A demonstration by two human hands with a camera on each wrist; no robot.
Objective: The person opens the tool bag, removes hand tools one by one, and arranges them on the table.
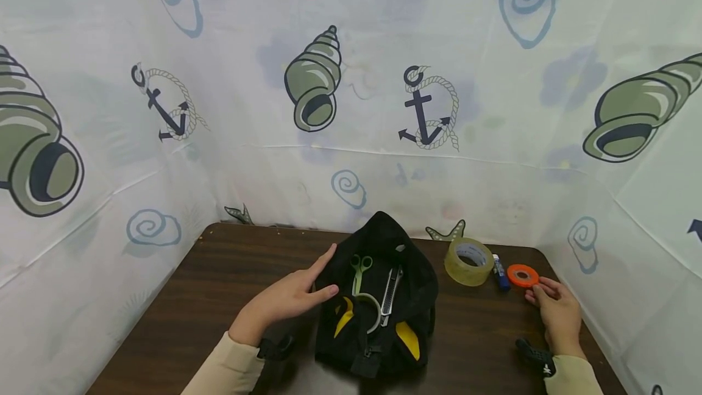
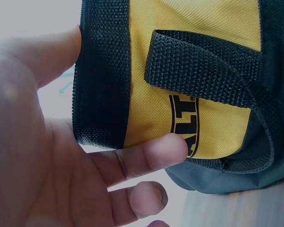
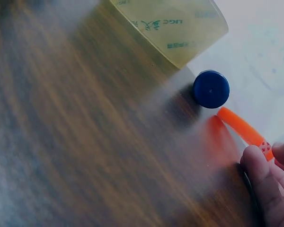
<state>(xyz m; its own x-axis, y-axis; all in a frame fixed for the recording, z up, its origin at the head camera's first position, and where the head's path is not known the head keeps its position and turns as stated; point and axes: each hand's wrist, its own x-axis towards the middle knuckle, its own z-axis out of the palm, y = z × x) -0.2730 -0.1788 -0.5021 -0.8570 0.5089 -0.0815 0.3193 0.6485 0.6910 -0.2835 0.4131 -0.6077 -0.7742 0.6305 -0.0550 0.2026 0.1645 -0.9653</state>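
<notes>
One orange tape roll (image 1: 513, 276), likely light, stiff and best held by its rim, is pinched in our right hand (image 1: 556, 311) at the far right of the bench (image 1: 477, 334), beside a blue tube (image 1: 500, 274), while our left hand (image 1: 287, 298) rests, fingers extended, against the black bag (image 1: 421, 282).

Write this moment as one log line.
left hand: touches black bag | right hand: pinches orange roll | in bag: green scissors, box cutter, pale ring | on table: yellowish tape, blue tube

Left hand (image 2: 57, 146) — at yellow-black bag (image 2: 217, 123)
</notes>
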